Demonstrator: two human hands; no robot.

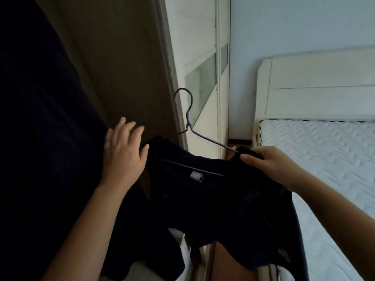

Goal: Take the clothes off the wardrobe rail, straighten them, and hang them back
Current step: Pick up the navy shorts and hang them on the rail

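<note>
While a black garment (213, 191) hangs in mid-air on a purple wire hanger (189, 120), a person works on it with both bare hands in front of an open wardrobe. The right hand (265, 165) is clenched on the garment's right shoulder, thumb on top, pinching the dark cloth where the hanger's arm runs into it. The left hand (123, 151) is released, its fingers spread and flat, lying against the garment's left shoulder with the thumb touching the fabric edge; it grips nothing that can be seen. The hanger's hook points upward and hooks onto nothing, standing free against a pale wardrobe door (200, 78) with a grey glass panel. A small grey label (195, 176) shows inside the neckline, just below the hanger's lower bar. The body of the garment falls in loose folds toward the floor between the two forearms. To the left, a mass of dark clothing (40, 118) fills the wardrobe opening beside a brown wardrobe panel (121, 57). To the right stands a bed with a white headboard (316, 88) and a bare quilted mattress (324, 159), under a pale blue wall (294, 27).
</note>
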